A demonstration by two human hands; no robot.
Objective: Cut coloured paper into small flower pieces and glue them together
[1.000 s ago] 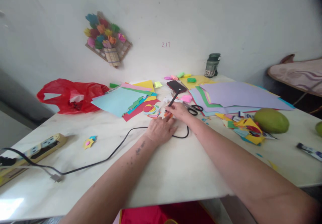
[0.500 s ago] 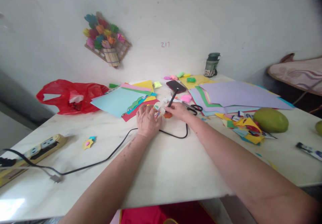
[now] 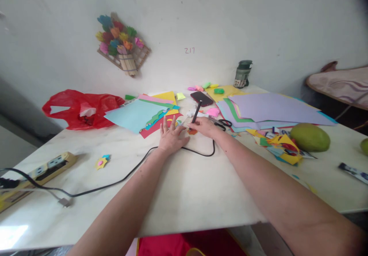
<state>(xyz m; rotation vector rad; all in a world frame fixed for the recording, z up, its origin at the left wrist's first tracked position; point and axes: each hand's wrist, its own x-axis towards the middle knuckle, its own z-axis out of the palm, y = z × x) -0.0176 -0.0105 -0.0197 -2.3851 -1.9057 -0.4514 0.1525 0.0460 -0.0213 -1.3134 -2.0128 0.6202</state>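
Note:
My right hand is closed on a slim black stick, held slanting with its upper end away from me. I cannot tell what kind of stick it is. Just under those fingers lies a small orange piece. My left hand rests flat on the table with its fingers spread, beside the orange piece and over the near edge of a red sheet of paper. Black-handled scissors lie behind my right wrist. A black cord passes under my left hand and loops toward my right wrist.
Coloured paper lies in stacks to the right and left. A red plastic bag and a power strip are at left. Paper scraps lie beside a green fruit. A phone lies near the wall.
My left hand's fingers have spread apart and the hand has shifted slightly right. My right hand keeps the black stick, whose top has tipped a little left.

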